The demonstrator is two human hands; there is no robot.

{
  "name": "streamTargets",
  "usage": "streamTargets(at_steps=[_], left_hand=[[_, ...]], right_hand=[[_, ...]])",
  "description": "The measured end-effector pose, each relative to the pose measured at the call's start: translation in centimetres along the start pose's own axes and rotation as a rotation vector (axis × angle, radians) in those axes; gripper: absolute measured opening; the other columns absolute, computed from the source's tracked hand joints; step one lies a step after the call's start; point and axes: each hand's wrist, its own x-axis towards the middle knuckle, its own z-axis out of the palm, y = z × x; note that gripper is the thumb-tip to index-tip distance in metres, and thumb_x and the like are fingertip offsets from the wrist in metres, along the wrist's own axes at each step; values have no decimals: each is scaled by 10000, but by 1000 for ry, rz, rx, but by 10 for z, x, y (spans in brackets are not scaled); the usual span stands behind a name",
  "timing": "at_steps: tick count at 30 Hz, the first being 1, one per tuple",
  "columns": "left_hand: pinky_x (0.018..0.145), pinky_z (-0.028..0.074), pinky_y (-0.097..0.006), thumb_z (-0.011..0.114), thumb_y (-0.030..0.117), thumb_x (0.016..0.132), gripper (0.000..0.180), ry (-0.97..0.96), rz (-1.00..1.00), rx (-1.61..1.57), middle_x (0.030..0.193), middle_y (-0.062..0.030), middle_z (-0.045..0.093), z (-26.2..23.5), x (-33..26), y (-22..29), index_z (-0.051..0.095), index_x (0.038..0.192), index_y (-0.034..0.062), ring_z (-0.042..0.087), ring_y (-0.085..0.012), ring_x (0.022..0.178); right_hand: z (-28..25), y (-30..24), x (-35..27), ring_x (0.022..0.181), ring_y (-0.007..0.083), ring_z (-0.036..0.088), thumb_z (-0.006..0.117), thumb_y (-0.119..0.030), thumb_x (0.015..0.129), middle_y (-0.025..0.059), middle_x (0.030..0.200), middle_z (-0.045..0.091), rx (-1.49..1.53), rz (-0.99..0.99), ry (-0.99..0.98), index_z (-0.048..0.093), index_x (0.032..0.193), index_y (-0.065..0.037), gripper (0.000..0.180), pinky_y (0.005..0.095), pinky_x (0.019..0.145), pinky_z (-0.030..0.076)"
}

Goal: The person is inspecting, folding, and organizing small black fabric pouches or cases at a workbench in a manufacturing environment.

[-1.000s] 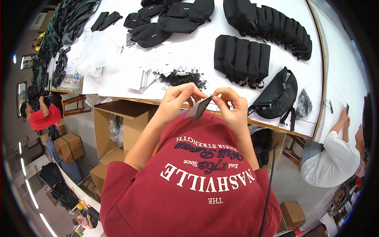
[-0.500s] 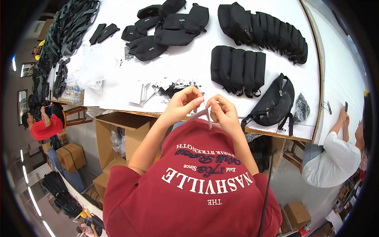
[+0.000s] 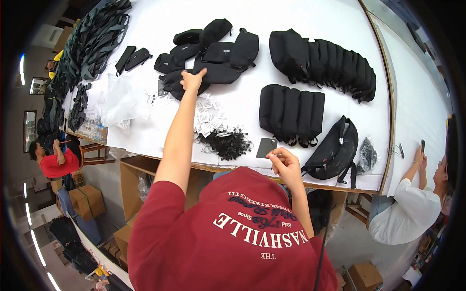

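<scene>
While the left hand (image 3: 192, 79) stretches far across the desk (image 3: 301, 14), its fingers press down on a small black pouch (image 3: 180, 83) at the near edge of a loose heap of pouches (image 3: 213, 48); whether they have closed round it or only lie on top cannot be told from here. The right hand (image 3: 285, 162) waits close to the body at about five o'clock from the left, its thumb and fingertips pinched together on something too small to make out, just below a dark grey card tag (image 3: 266, 147) that lies flat on the desk.

A sound pick, to my mind, would take only the one pouch, lifted clear by its body so that its neighbours are not dragged along. Between the two hands lie scattered white paper tags (image 3: 206, 116) and a tangle of black string loops (image 3: 227, 143); a low drag back could sweep them off the desk edge.

At two o'clock from the right hand, black bags stand in two tidy rows (image 3: 291, 109), and a larger black waist bag (image 3: 335, 148) lies at three o'clock.
</scene>
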Motion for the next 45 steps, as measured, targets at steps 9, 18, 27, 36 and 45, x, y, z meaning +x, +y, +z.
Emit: streamTargets(at_steps=[9, 18, 27, 36, 45], left_hand=[[835, 443, -226, 642, 27, 810, 391, -555, 308, -655, 1054, -85, 630, -47, -37, 4, 546, 1180, -55, 586, -124, 932], [937, 350, -398, 677, 157, 743, 433, -413, 1042, -52, 1174, -114, 513, -39, -188, -26, 560, 1158, 116, 456, -302, 1110], [804, 375, -331, 644, 97, 721, 157, -560, 1338, 88, 931, -7, 544, -6, -261, -68, 654, 876, 115, 492, -205, 906], [662, 317, -310, 750, 227, 665, 206, -272, 1180, -173, 691, 20, 508, -75, -275, -65, 598, 744, 112, 453, -174, 669], [588, 326, -270, 687, 178, 785, 128, -608, 750, -295, 614, 25, 565, -89, -282, -91, 708, 868, 83, 420, -129, 543]], right_hand=[[-20, -8, -1, 477, 11, 407, 605, -107, 874, -28, 609, 543, 0, 44, 116, 626, 855, -3, 108, 173, 432, 278], [-28, 9, -9, 451, 22, 409, 660, -187, 832, -31, 491, 474, -336, 129, 108, 677, 855, -27, 163, 199, 442, 302], [-24, 35, -16, 410, 84, 452, 662, -260, 805, 25, 455, 502, -615, 81, 248, 698, 863, -73, 199, 267, 459, 355], [7, 39, 10, 451, 89, 461, 663, -193, 806, 39, 512, 539, -640, -199, 80, 703, 864, -69, 143, 264, 451, 358], [7, 47, 20, 468, 31, 385, 622, -133, 849, -36, 558, 489, 16, 235, -248, 666, 868, -16, 126, 194, 445, 266]])
